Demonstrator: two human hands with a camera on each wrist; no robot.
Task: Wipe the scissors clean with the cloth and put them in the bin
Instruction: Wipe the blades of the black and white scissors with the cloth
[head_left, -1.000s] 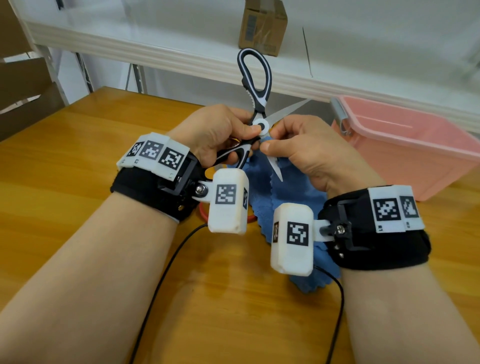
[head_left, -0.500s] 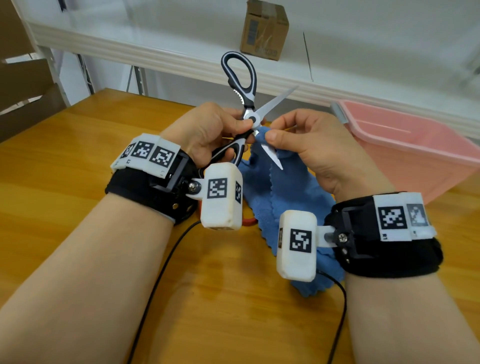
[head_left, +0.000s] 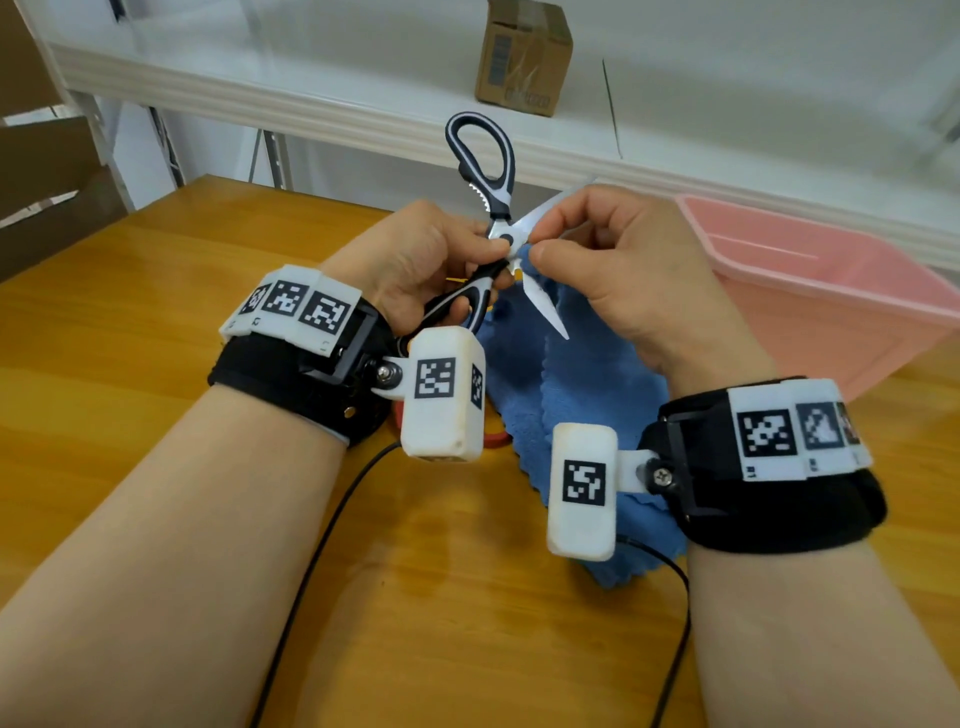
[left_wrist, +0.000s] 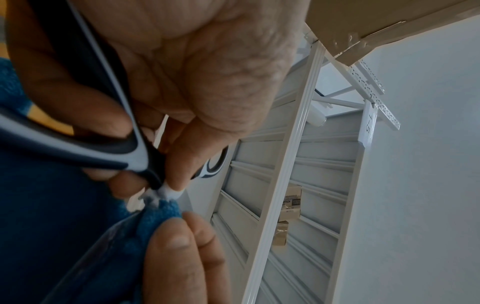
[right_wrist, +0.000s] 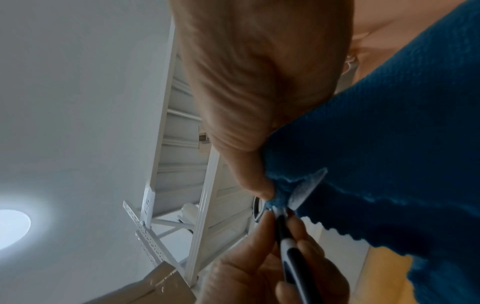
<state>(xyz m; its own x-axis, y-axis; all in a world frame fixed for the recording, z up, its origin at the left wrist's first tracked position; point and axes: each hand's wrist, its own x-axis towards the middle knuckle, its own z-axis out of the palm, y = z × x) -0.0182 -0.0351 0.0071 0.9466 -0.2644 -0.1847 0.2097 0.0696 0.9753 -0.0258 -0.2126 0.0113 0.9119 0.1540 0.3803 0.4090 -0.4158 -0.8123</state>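
Black-and-white scissors (head_left: 483, 171) are held spread open above the wooden table, one handle loop up, one blade pointing down toward me. My left hand (head_left: 441, 260) grips the lower handle (left_wrist: 78, 144) near the pivot. My right hand (head_left: 587, 249) pinches a fold of the blue cloth (head_left: 582, 384) against a blade close to the pivot (right_wrist: 306, 189). The rest of the cloth hangs down and lies on the table. The pink bin (head_left: 831, 291) stands on the table at the right.
A white shelf edge (head_left: 311, 104) runs behind the table with a cardboard box (head_left: 524, 52) on it. Something red-orange (head_left: 493, 441) lies under the cloth beside my left wrist camera. Black cables (head_left: 322, 545) trail over the table near my forearms.
The scissors tilted a little and my right hand slid the pinched cloth up along the blade toward the pivot. Both hands kept their holds.
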